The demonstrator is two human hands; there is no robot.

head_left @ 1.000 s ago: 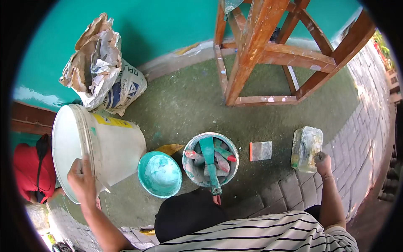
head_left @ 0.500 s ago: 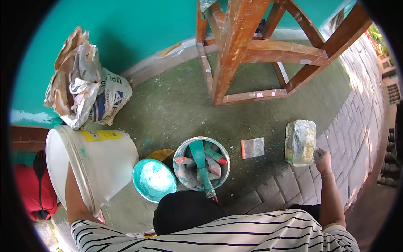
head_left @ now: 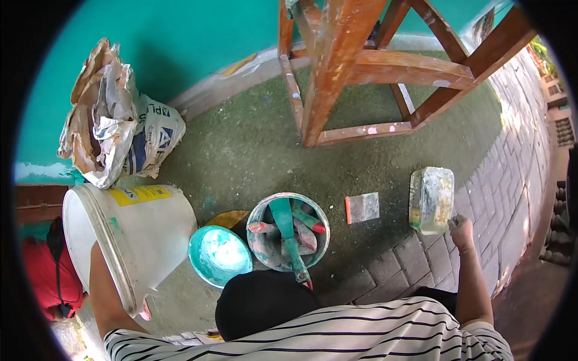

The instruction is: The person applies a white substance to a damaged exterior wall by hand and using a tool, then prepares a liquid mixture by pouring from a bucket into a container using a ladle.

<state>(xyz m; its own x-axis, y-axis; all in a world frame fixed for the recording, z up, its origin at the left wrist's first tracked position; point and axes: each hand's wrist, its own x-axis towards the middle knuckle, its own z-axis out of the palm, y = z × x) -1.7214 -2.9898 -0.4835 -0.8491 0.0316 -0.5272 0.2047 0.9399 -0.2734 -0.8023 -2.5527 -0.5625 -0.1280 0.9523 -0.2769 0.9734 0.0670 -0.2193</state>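
A large white bucket (head_left: 159, 219) lies on its side at the left, its mouth facing left. My left forearm (head_left: 106, 289) reaches into that mouth, so my left hand is hidden inside. Out to the right, my right hand (head_left: 461, 232) has its fingers curled closed at the near right corner of a clear plastic container (head_left: 438, 201), smeared with pale paint. Between my arms stands a round tub (head_left: 328, 225) holding a teal scraper (head_left: 282, 218) and several paint-stained tools. Beside it is a teal basin (head_left: 205, 272) with a whitish, bright inside.
A small flat packet (head_left: 364, 207) with an orange edge lies between tub and container. A crumpled paper sack (head_left: 150, 135) leans by the teal wall (head_left: 205, 36). A wooden trestle (head_left: 409, 69) stands ahead. Grey paving (head_left: 481, 180) edges the right. A red bag (head_left: 45, 274) is far left.
The whole view has shifted slightly. My left forearm has moved a little inside the bucket's mouth; my right hand stays at the container's corner.
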